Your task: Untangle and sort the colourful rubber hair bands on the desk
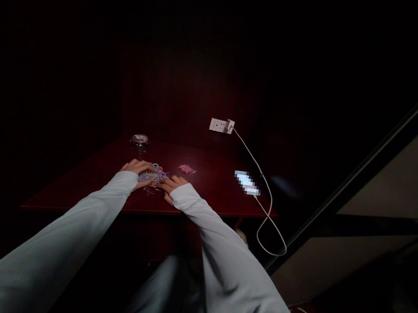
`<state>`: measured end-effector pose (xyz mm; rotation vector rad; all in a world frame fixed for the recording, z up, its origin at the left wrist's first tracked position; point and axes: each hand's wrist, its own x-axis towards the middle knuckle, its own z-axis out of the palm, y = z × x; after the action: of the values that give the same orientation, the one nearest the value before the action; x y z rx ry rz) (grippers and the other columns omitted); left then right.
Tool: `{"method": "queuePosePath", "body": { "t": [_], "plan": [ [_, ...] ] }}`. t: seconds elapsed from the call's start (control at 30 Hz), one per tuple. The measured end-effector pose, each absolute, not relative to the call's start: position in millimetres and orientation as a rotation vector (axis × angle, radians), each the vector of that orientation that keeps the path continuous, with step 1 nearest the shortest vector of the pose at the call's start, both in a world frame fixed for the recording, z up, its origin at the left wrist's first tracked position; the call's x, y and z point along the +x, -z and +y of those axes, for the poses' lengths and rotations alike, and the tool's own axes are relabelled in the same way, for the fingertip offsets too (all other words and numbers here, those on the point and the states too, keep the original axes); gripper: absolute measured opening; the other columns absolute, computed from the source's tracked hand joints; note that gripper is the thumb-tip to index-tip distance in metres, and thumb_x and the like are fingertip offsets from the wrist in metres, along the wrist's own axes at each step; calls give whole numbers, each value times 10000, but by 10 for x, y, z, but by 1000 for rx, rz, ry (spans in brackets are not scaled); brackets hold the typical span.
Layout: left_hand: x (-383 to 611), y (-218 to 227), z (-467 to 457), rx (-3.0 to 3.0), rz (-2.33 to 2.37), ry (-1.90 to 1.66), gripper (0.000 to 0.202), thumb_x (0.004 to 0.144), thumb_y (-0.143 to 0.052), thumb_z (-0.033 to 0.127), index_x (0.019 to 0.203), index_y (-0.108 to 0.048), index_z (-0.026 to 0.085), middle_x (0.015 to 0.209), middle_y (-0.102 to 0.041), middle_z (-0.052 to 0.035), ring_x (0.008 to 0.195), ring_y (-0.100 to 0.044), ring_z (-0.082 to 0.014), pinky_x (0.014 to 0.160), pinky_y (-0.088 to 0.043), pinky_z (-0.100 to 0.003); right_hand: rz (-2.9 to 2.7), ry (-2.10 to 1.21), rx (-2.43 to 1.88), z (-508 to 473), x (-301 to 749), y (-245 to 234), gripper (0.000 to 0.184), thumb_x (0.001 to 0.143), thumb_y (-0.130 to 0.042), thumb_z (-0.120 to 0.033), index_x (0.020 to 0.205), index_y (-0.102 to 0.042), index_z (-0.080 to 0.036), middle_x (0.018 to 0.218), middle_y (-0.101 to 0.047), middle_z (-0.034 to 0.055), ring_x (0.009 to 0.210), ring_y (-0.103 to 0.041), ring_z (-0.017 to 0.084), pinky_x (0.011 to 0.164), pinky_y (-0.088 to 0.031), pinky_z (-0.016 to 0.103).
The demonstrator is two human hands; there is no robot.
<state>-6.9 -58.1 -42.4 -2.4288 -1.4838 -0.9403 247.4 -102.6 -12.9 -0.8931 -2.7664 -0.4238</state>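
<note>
A loose pile of small multicoloured elastic bands (158,174) lies on the dark red table, mostly purple with some pink and green. My left hand (137,168) rests at the pile's left side, its fingers stretched over the edge and its thumb apart below. On the other side, my right hand (171,184) touches the pile with fingers extended and spread; a ring shows on one finger. The fingertips of both hands are partly lost among the bands. Just beyond my right hand sits a separate small heap of pink elastic bands (187,169).
A clear jar (140,141) with a lid stands at the table's back left. At right, a lit phone (247,183) lies on the table (211,197), its white cable (254,159) running to a charger (229,126) in the wall socket (218,125). The cable loops over the table's edge.
</note>
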Motion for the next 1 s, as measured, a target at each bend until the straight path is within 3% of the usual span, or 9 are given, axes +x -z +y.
{"method": "queuePosePath", "body": {
  "t": [0.37,0.47,0.67,0.9,1.0],
  "plan": [
    [-148,437,-402,-2499,-1669,857,402,883,-624,501,1190,-765,284,1282,-798,-58,1140,-703,-316,1016,-542,-421,-2728,452,-880,-988,2486,188,388,1049,-577,-179,1423,-681,-192,1427,-724,96,1230,-593,251,998,-507,385],
    [-159,453,-399,-2515,-1629,995,397,899,-584,495,1175,-749,264,1236,-811,-67,1113,-725,-304,1029,-553,-403,-2725,446,-887,-975,2481,202,369,1044,-589,-183,1397,-694,-211,1427,-723,90,1215,-596,246,996,-506,383],
    [-85,453,-550,-2422,-1694,1340,463,953,-526,503,1321,-658,255,1160,-827,-67,1076,-766,-271,979,-579,-366,-2701,438,-897,-978,2487,226,397,1045,-567,-175,1423,-685,-207,1447,-718,88,1219,-586,252,995,-513,394],
    [-136,420,-526,-2364,-1798,1363,362,927,-586,460,1225,-705,292,1151,-833,-36,1045,-791,-257,964,-605,-347,-2704,432,-897,-985,2491,208,396,1046,-582,-187,1429,-682,-195,1419,-733,83,1218,-585,253,990,-511,391],
    [-161,442,-503,-2337,-1711,1439,304,957,-537,396,1168,-724,281,1278,-809,-38,1151,-772,-260,1081,-576,-370,-2702,427,-896,-992,2495,210,401,1044,-580,-184,1432,-676,-200,1415,-730,89,1221,-584,251,988,-514,391]
  ]
}}
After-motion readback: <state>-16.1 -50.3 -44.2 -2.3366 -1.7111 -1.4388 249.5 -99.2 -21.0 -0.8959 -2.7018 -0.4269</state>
